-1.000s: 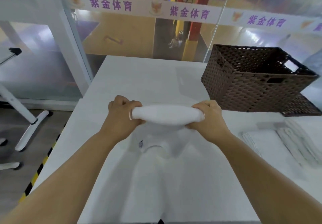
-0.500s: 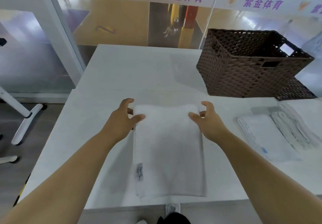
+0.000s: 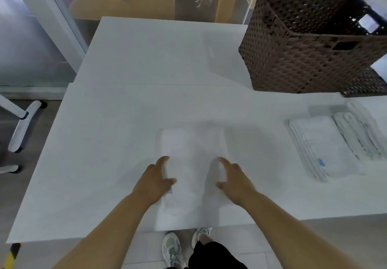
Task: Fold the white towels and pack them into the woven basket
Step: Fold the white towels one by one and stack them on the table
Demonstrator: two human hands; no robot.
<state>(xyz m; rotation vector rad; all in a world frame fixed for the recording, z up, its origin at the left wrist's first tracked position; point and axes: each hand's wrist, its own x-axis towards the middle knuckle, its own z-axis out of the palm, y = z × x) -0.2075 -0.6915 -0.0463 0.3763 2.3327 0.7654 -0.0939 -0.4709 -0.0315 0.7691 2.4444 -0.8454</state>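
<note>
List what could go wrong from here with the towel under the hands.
1. The towel reaches the near edge of the table; a tug toward the body could slide it off.
2. The left hand and right hand sit at its side edges, far end free; the fold could go crooked.

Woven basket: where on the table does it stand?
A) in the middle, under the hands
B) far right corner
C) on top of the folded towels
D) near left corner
B: the woven basket stands at the far right of the table, beyond the folded towels.
</note>
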